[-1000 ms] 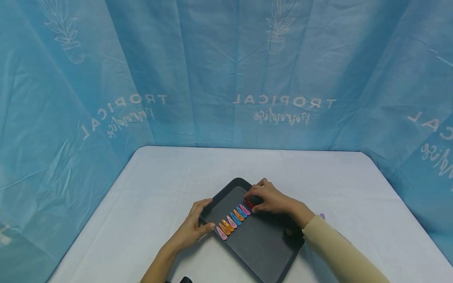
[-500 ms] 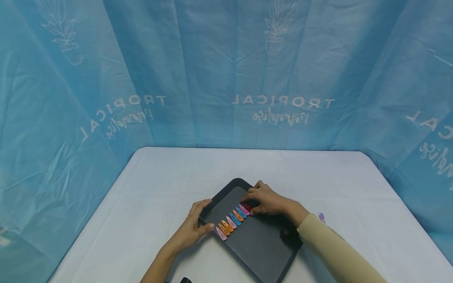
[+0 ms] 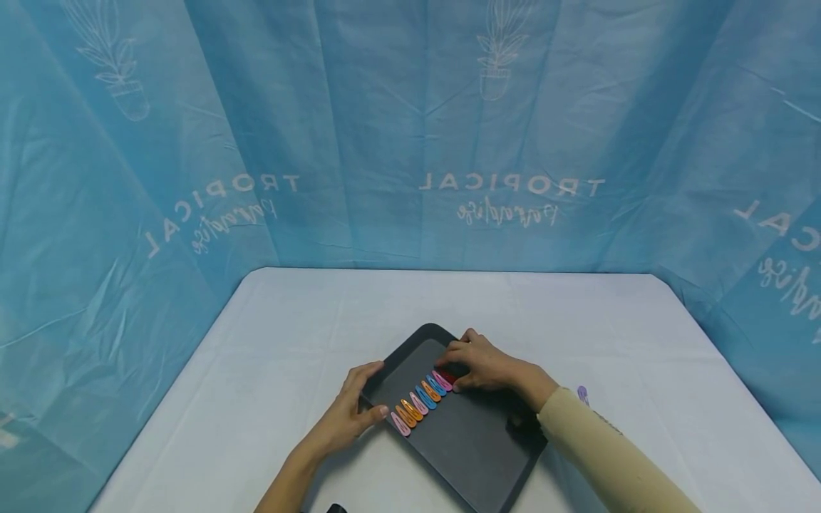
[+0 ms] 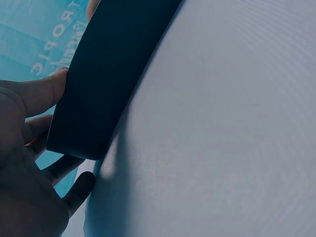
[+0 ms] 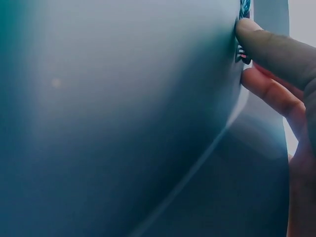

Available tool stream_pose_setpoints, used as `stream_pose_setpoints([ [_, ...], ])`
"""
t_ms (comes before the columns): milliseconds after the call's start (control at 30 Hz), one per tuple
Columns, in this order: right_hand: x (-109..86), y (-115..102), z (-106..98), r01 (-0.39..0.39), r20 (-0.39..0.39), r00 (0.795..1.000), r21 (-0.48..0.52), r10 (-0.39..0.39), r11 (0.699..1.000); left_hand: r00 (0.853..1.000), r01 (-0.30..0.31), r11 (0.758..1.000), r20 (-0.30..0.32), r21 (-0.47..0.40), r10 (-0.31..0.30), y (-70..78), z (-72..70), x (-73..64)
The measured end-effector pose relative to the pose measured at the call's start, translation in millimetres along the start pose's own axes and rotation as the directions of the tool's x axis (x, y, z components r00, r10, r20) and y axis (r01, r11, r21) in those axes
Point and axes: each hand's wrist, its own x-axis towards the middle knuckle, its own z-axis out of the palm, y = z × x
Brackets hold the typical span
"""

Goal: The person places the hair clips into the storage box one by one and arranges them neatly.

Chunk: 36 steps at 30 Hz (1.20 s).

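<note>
A dark grey tray (image 3: 468,449) lies slantwise on the white table. My left hand (image 3: 349,410) holds its left corner, the thumb at the near edge and the fingers spread along the other side. In the left wrist view the thumb touches the rim of the tray wall (image 4: 103,89). Several snap hair clips (image 3: 421,399) in pink, orange and blue lie in a slanting row inside. At the row's far end my right hand (image 3: 490,365) pinches a red hair clip (image 3: 450,375), largely hidden by the fingers, beside a pink clip (image 3: 442,380).
A purple hair clip (image 3: 582,394) lies on the white table (image 3: 321,320) right of the tray, partly behind the right sleeve (image 3: 609,449). A small black object (image 3: 336,508) shows at the bottom edge. A blue printed curtain (image 3: 385,142) surrounds the table.
My right hand has moved slightly left and lowered the red hair clip against the end of the row. The left hand and the tray have stayed put.
</note>
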Motion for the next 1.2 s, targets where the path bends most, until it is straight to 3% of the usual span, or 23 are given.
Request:
stream_pose_setpoints([
  [133, -4.2, 0, -3, -0.027, -0.011, 1.0, 0.058, 0.028, 0.998, 1.0, -0.003, 1.0, -0.001, -0.002, 0.003, 0.3, 0.5, 0.2],
  [333, -26.3, 5, -18, -0.028, -0.151, 0.987, 0.176, 0.055, 0.984, 1.0, -0.003, 1.0, -0.004, 0.008, 0.003, 0.3, 0.6, 0.4],
  [500, -61.5, 13, -35, -0.053, -0.267, 0.956, 0.257, 0.124, 0.965, 1.0, -0.008, 1.0, -0.002, 0.015, 0.008, 0.2, -0.4, 0.9],
  [700, -110.1, 31, -39, -0.09, -0.369, 0.91, 0.274, 0.191, 0.958, 1.0, -0.017, 1.0, 0.0, 0.013, 0.017, -0.7, -1.5, 0.6],
  [933, -152.4, 48, -26, -0.197, -0.367, 0.878, 0.307, 0.307, 0.931, 1.0, -0.02, 1.0, -0.002, 0.013, 0.02, -1.6, -1.0, 0.2],
  [1200, -179.1, 61, -9, -0.3, -0.308, 0.86, 0.338, 0.406, 0.892, 1.0, -0.018, 1.0, -0.001, 0.007, 0.018, -1.8, -0.1, 0.1],
])
